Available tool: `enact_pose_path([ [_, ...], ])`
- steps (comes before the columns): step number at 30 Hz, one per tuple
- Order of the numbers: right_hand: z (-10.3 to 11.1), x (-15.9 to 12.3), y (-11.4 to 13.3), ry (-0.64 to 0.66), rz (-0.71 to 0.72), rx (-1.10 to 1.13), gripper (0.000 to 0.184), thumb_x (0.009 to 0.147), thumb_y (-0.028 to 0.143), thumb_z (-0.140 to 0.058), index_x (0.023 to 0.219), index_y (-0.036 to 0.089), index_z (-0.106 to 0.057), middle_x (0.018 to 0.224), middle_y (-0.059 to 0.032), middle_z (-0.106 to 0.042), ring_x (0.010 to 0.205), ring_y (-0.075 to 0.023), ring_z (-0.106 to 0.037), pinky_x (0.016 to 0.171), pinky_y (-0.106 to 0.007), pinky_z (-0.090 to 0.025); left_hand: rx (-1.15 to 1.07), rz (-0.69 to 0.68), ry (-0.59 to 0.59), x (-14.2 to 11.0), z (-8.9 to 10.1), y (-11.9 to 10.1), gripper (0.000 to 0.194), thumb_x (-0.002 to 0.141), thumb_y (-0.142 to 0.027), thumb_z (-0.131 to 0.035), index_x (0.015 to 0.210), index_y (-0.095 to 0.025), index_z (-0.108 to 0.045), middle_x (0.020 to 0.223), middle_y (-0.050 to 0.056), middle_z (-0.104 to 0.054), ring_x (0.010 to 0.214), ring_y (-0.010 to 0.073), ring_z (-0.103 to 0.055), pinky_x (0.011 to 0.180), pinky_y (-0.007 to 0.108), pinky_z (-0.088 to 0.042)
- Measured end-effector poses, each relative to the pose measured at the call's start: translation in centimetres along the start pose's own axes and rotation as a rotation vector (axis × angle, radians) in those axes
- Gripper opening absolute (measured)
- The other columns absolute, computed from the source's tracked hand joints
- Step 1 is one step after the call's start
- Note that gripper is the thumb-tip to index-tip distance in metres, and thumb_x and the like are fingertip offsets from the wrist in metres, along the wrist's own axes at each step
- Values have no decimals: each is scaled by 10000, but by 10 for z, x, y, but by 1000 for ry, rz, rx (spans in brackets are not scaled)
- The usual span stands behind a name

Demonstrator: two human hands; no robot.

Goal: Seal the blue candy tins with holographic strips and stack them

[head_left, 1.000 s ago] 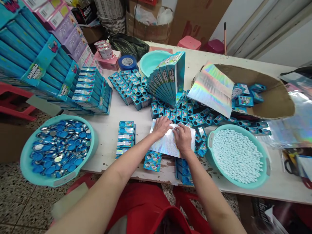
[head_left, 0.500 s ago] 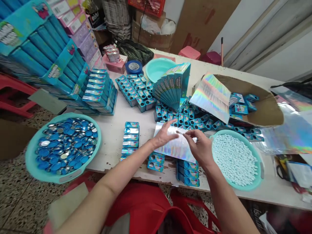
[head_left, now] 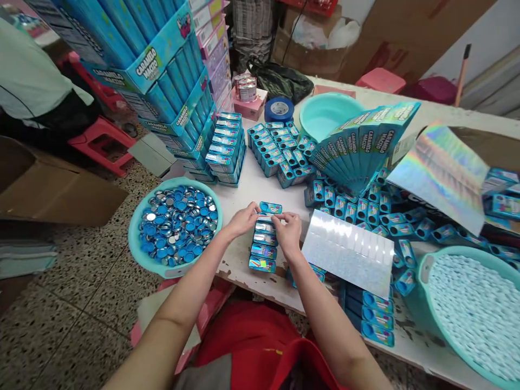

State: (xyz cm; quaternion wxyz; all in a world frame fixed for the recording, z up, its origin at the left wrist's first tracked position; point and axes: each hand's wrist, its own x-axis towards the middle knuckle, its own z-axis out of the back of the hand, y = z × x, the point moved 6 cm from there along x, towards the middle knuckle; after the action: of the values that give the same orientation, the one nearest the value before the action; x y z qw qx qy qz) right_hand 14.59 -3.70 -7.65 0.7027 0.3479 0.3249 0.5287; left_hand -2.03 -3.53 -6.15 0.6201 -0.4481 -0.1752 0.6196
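A column of small blue boxes [head_left: 265, 239] stands on the table in front of me, most with a shiny strip across the top. Both hands meet over the second box from the far end, holding a narrow shiny sticker [head_left: 265, 218] flat across it. My left hand [head_left: 244, 219] is closed, its fingertips pressed on the sticker's left end. At the other end, the fingers of my right hand [head_left: 288, 232] are pinched together. A silvery sticker sheet [head_left: 347, 252] lies right of my right hand, over more blue boxes [head_left: 377, 319].
On the left sits a turquoise basin [head_left: 135, 245] with blue-and-silver round caps; on the right, another basin [head_left: 426, 287] holds pale pellets. Stacked display boxes [head_left: 146, 65] rise at the back left. Fanned cartons [head_left: 357, 146], blue tape [head_left: 279, 108] and many small boxes [head_left: 280, 149] fill the back.
Both hands have moved left from the sticker sheet to the column of boxes, carrying a sticker. My left fingers have closed. The view has swung left.
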Motion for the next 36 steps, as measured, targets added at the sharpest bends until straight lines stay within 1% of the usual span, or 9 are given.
enact_pose_path([
  [5,-17,-2,-3,-48,-17,8,116,699,284,-618,724,176,-652,922,-76,-522,942,-235,-518,902,-381,-405,27,10,25,17,-4,24,185,847,-215,-394,1000,-199,-498,710,-26,-559,680,146,-531,686,256,-423],
  [10,-13,1,-18,-101,-112,79,281,644,268,-655,887,179,-545,969,-63,-526,789,-184,-527,781,-347,-453,95,240,-64,5,-28,52,284,869,-214,-378,1108,-180,-530,883,60,-658,851,204,-613,801,325,-462],
  [13,-17,1,-12,-67,-43,59,240,687,284,-622,876,196,-503,921,-47,-547,793,-186,-528,768,-339,-455,72,193,-221,-9,-33,48,403,929,-302,-292,1251,-180,-500,1196,114,-618,1119,210,-563,958,350,-425],
  [18,0,3,1,-42,150,-39,137,790,185,-453,909,190,-522,899,-59,-573,812,-184,-545,757,-331,-467,256,277,-91,-21,-31,35,566,903,-543,-321,1326,-208,-494,1472,120,-397,1356,315,-349,1057,508,-328],
  [20,36,7,0,-100,282,-52,196,835,179,-404,978,184,-538,963,-80,-583,882,-190,-552,801,-345,-467,359,269,-229,-16,-19,11,549,900,-542,-354,1284,-195,-537,1438,133,-432,1316,339,-382,1046,534,-327],
  [22,88,15,-13,-190,357,-90,222,872,220,-396,1026,186,-552,1039,-101,-577,1012,-215,-522,906,-392,-429,388,45,-365,-2,-25,-37,481,900,-481,-426,1258,-188,-557,1344,124,-516,1233,297,-453,1045,473,-352],
  [27,191,48,-69,-318,342,-406,286,890,288,-418,1064,185,-620,1036,-125,-567,1022,-258,-481,937,-466,-376,435,-462,-143,49,-127,-149,334,900,-253,-492,1221,-241,-582,1307,76,-546,1207,254,-449,992,411,-384],
  [31,187,59,-89,-166,374,-569,313,891,319,-468,1128,204,-637,1099,-134,-565,1030,-270,-469,908,-454,-376,505,-360,-85,79,-174,-157,369,885,-212,-507,1247,-261,-558,1324,91,-527,1208,294,-414,940,463,-373],
  [36,163,54,-91,-97,349,-662,326,897,328,-497,1188,238,-614,1183,-134,-570,1075,-294,-448,869,-436,-366,528,-332,-88,82,-173,-145,375,898,-283,-499,1270,-296,-543,1352,57,-509,1207,289,-386,940,451,-351],
])
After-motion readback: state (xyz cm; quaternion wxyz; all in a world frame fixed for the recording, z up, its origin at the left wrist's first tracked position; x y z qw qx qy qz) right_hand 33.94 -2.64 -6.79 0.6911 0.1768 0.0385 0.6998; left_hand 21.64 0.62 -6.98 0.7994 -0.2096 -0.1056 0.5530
